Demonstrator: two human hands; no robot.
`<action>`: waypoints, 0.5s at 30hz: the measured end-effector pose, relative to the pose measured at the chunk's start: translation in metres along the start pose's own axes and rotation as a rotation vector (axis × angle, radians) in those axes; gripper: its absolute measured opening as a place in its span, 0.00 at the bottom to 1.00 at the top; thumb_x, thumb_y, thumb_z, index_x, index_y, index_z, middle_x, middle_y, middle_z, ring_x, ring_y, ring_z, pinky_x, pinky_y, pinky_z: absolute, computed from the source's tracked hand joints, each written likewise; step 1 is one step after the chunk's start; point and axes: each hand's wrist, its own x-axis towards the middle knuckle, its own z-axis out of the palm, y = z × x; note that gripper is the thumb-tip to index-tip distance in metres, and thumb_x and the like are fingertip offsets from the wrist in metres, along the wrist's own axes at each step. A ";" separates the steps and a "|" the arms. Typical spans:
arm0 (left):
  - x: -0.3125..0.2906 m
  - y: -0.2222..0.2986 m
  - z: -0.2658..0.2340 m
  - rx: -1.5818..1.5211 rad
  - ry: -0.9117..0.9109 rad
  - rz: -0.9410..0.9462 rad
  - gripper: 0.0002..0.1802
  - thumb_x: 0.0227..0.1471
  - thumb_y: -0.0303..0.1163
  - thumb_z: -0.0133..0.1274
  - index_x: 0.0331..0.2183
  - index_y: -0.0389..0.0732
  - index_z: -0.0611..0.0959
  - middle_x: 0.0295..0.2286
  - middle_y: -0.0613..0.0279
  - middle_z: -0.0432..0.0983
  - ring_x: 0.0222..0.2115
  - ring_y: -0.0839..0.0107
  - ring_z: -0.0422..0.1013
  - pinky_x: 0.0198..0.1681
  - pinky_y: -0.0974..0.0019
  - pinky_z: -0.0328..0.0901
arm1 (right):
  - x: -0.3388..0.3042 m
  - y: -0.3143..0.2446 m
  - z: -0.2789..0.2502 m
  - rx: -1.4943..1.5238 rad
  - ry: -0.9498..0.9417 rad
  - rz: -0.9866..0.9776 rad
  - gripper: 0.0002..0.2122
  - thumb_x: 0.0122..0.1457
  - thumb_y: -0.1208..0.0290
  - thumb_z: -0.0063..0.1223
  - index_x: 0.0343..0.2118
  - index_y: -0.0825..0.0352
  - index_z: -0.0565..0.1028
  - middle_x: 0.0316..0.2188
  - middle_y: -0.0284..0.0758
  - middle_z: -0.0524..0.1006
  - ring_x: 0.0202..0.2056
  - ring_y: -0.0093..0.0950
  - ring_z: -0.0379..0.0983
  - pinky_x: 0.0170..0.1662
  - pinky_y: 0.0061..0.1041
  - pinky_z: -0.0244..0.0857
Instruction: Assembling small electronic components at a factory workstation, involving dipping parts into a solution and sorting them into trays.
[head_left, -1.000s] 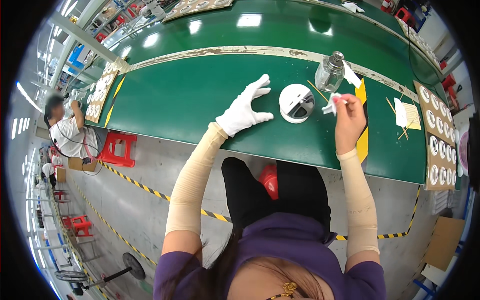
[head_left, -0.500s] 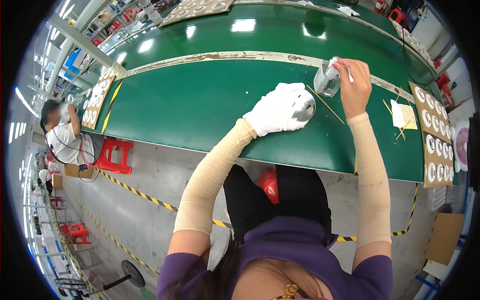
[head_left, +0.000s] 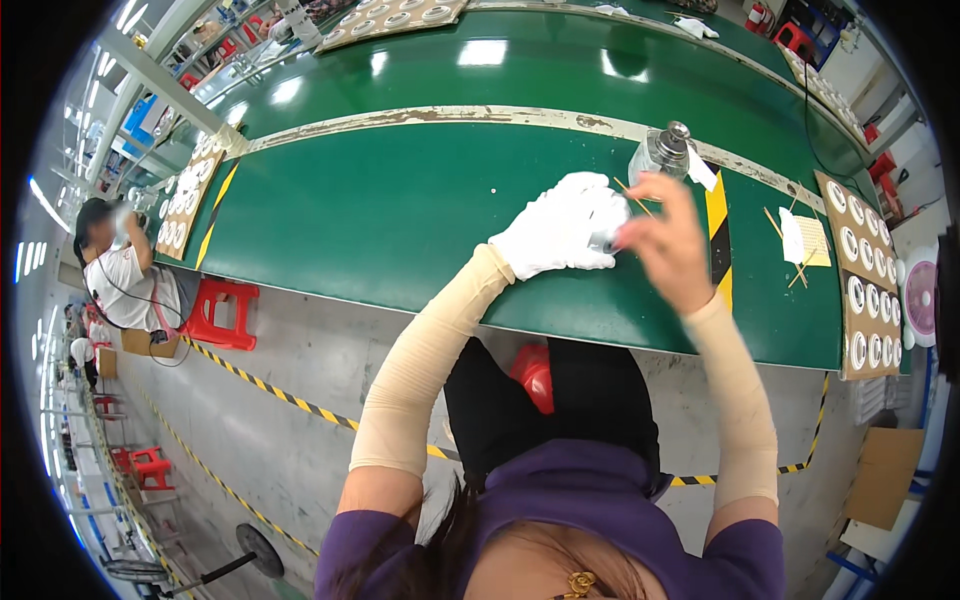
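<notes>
My left hand, in a white glove, is closed around a small round part with a shiny metallic face; the fingers cover much of it. Bare and blurred, my right hand is just right of the part, thumb and forefinger apart around its edge. Contact cannot be made out. Behind the right hand stands a clear glass bottle with a knobbed metal top. A white wipe lies against its right side. One thin wooden stick shows between my hands, partly hidden by the right.
Rightward are a white wipe, a yellow pad and several sticks. A brown board of white ring-shaped parts lies at the right end, with another board far left near a seated person. A pale raised rail crosses behind.
My right hand has come away from the bottle, down and left toward the part in my left hand. The bottle's metal top and the striped tape now show. My left hand stays nearly still.
</notes>
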 end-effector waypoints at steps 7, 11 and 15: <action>0.007 0.003 0.007 -0.097 0.040 -0.007 0.37 0.40 0.47 0.62 0.51 0.41 0.71 0.51 0.52 0.64 0.55 0.54 0.56 0.57 0.58 0.55 | -0.018 0.002 0.050 0.568 0.266 0.786 0.02 0.54 0.82 0.52 0.31 0.71 0.74 0.38 0.34 0.73 0.39 0.24 0.69 0.45 0.21 0.63; 0.002 -0.005 0.007 -0.183 0.085 -0.057 0.38 0.39 0.47 0.63 0.51 0.41 0.71 0.51 0.51 0.64 0.55 0.55 0.56 0.56 0.58 0.55 | -0.027 -0.005 0.047 0.508 0.239 0.623 0.02 0.52 0.81 0.53 0.29 0.72 0.75 0.30 0.36 0.75 0.35 0.26 0.71 0.39 0.20 0.63; 0.004 0.004 -0.002 -0.243 -0.036 -0.099 0.40 0.37 0.48 0.63 0.51 0.41 0.71 0.51 0.50 0.64 0.55 0.54 0.56 0.56 0.58 0.55 | -0.025 -0.018 0.033 -0.027 0.188 0.268 0.05 0.48 0.83 0.56 0.29 0.71 0.76 0.32 0.39 0.75 0.37 0.31 0.72 0.42 0.24 0.64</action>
